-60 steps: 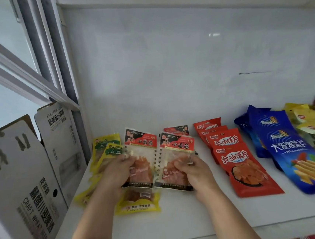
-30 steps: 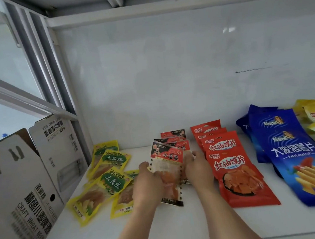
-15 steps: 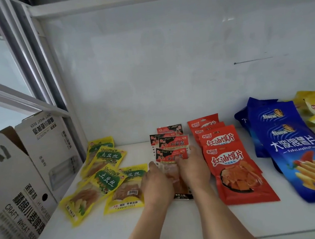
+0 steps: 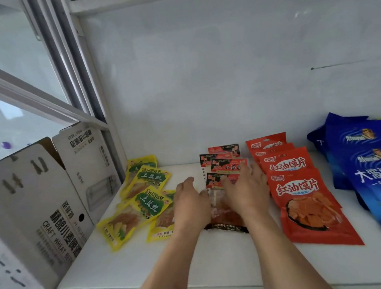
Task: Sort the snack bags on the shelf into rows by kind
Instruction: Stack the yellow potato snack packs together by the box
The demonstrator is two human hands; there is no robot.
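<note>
Hands, left hand (image 4: 192, 204) and right hand (image 4: 245, 192), lie flat and open-fingered on four clear-fronted bags (image 4: 224, 166), beside four yellow bags (image 4: 144, 202).

Both bare forearms are stretched forward side by side. The left hand (image 4: 192, 204) and right hand (image 4: 247, 192) are held palm-down, fingers spread and extended, nothing gripped.

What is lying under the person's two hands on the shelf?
A clear packet with a red-black header, front of its row, lies under the left hand and right hand. Its middle is covered.
</note>
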